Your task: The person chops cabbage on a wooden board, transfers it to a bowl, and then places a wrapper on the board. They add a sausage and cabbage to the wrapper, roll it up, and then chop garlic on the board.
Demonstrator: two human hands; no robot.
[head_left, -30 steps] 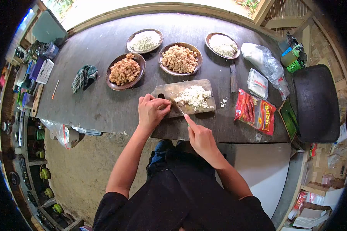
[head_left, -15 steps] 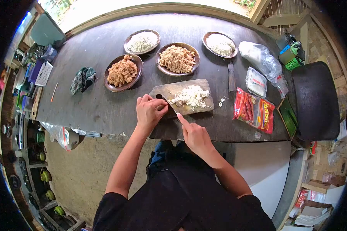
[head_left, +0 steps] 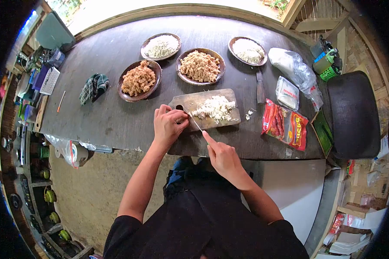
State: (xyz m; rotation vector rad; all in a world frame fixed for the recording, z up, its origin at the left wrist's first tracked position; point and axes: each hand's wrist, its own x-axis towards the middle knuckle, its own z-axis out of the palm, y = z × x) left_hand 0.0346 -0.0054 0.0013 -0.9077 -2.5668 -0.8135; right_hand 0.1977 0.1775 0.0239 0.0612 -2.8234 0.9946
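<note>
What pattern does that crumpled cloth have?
The cloth has a check pattern, dark with pale lines, seen in the head view.

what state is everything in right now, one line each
Board, lying flat, partly covered
Chopped food, loosely heaped on the board
Knife, slanted at the board's near edge
Left hand, fingers curled, contents hidden
Right hand, closed on the knife, forefinger extended
Plates, all four bearing food
Cloth, crumpled
Red packet, lying flat, sealed or open unclear
White packet, lying down
Plastic bag, crumpled
</note>
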